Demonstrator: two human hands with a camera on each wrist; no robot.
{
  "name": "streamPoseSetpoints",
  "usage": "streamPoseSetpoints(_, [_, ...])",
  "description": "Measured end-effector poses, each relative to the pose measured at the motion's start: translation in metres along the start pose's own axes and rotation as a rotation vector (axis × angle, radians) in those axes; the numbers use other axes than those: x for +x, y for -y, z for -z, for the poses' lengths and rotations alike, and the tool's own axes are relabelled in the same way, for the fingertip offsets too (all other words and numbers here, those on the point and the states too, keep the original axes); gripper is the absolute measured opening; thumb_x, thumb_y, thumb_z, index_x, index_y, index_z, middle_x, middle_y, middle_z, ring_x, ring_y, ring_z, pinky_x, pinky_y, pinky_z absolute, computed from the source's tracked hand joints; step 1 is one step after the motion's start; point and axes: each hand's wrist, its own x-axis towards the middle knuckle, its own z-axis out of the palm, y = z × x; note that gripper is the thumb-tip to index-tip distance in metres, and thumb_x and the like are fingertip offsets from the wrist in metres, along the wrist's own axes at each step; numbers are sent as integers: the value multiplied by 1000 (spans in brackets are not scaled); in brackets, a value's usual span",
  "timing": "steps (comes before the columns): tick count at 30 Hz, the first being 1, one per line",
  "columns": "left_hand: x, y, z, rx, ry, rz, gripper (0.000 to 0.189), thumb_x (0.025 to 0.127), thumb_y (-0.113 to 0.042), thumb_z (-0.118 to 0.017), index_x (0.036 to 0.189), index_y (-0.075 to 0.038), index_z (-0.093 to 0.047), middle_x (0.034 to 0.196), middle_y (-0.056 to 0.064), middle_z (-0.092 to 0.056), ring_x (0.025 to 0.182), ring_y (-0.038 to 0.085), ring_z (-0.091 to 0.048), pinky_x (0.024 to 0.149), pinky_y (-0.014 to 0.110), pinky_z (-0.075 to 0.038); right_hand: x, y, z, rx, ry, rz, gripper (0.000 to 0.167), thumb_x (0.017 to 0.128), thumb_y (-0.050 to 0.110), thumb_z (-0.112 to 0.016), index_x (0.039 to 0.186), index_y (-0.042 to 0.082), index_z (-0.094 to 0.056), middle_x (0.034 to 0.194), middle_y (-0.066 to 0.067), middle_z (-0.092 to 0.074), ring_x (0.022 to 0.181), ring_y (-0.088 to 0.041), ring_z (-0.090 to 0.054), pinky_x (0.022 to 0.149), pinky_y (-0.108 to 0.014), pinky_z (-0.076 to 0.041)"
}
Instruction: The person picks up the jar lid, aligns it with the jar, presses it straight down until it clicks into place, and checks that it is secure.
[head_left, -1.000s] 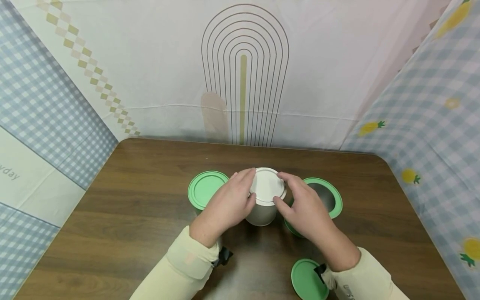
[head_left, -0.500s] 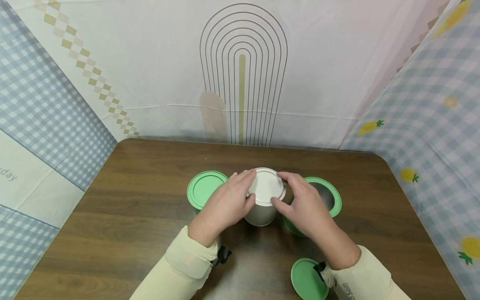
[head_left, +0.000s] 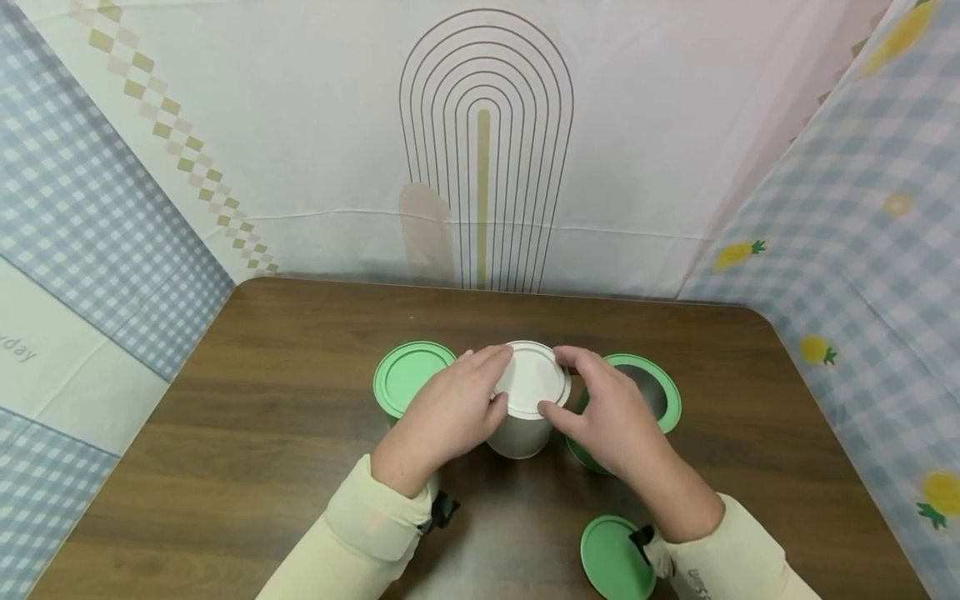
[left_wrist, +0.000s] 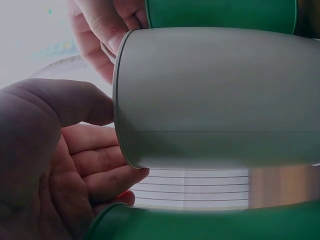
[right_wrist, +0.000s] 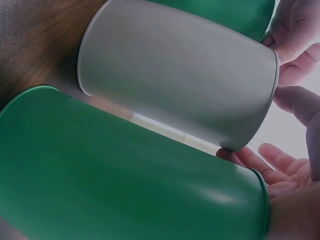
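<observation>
A white can (head_left: 521, 433) with a flat white lid (head_left: 531, 379) stands upright in the middle of the wooden table. My left hand (head_left: 453, 408) grips its top rim from the left, thumb at the near side and fingers round the far side. From the right, my right hand (head_left: 611, 408) holds the same rim between thumb and fingers. Both wrist views show fingertips at the edge of the white can (left_wrist: 215, 95), below which its smooth side is bare. Close on the left is a green can with a green lid (head_left: 412, 379), partly covered by my left hand.
An open green can (head_left: 671, 400), dark inside, stands at the right, partly behind my right hand. A loose green lid (head_left: 611, 558) lies near my right wrist. The table (head_left: 300, 350) meets a patterned cloth backdrop (head_left: 315, 125) at the back.
The white can has shifted slightly toward me, with both hands staying at its rim. The green cans and the loose lid have not moved.
</observation>
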Motion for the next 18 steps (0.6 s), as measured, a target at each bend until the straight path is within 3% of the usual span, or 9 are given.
streamPoseSetpoints(6, [-1,-3,2,0,16,11,49,95,-13,-65,140,2,-54,142,16,-57,133,27,-53,115,42,-38,-1,2,3,0,19,-8,64,83,27,-83,136,4,-56,129,-11,-64,120,-29,-60,98,-49,-51])
streamPoseSetpoints(11, [0,-4,6,30,32,-1,46,94,-11,-64,137,3,-56,142,15,-57,133,29,-53,115,43,-38,0,6,6,-30,38,-2,62,84,26,-82,135,3,-56,127,-12,-66,121,-31,-61,112,-50,-40])
streamPoseSetpoints(13, [0,-5,8,43,36,-5,45,94,-11,-63,137,3,-56,143,15,-56,133,30,-53,115,43,-38,0,8,8,-50,35,20,60,84,25,-82,134,2,-57,125,-13,-66,119,-31,-61,116,-49,-35])
streamPoseSetpoints(18, [-3,-7,5,34,34,2,46,96,-11,-61,140,1,-54,145,14,-55,136,29,-50,116,43,-37,-3,9,8,-149,33,114,53,87,23,-79,129,-1,-59,121,-13,-67,115,-31,-63,114,-54,-37])
